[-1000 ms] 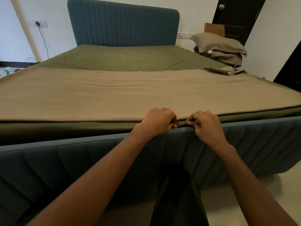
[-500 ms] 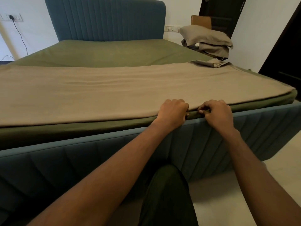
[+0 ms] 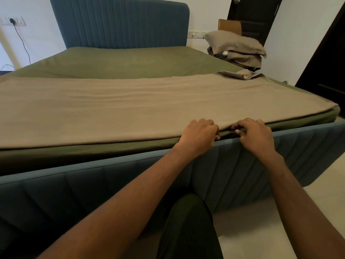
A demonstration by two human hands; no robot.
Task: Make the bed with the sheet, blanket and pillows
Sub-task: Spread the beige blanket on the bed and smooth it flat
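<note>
Tan blanket (image 3: pixel 149 109) covers the near half of the green sheet (image 3: pixel 130 62) on the bed (image 3: pixel 112 184); fingers of the left hand (image 3: pixel 198 136) and right hand (image 3: pixel 255 137) clench its near edge. Pillows (image 3: pixel 235 47) are stacked far right.

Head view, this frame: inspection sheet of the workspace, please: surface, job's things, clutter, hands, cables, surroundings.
Surface: blue padded bed frame with ribbed blue headboard; mattress under an olive-green sheet.
Job's things: tan blanket spread flat over the near part, far right corner folded back; two tan pillows stacked beside the bed's far right corner.
Clutter: nothing seen.
Hands: left hand and right hand at the foot edge, fingers curled on the blanket's hem, which lifts slightly between them.
Cables: black cable plugged into a wall socket, hanging down at far left.
Surroundings: white walls, dark door, pale floor.
</note>
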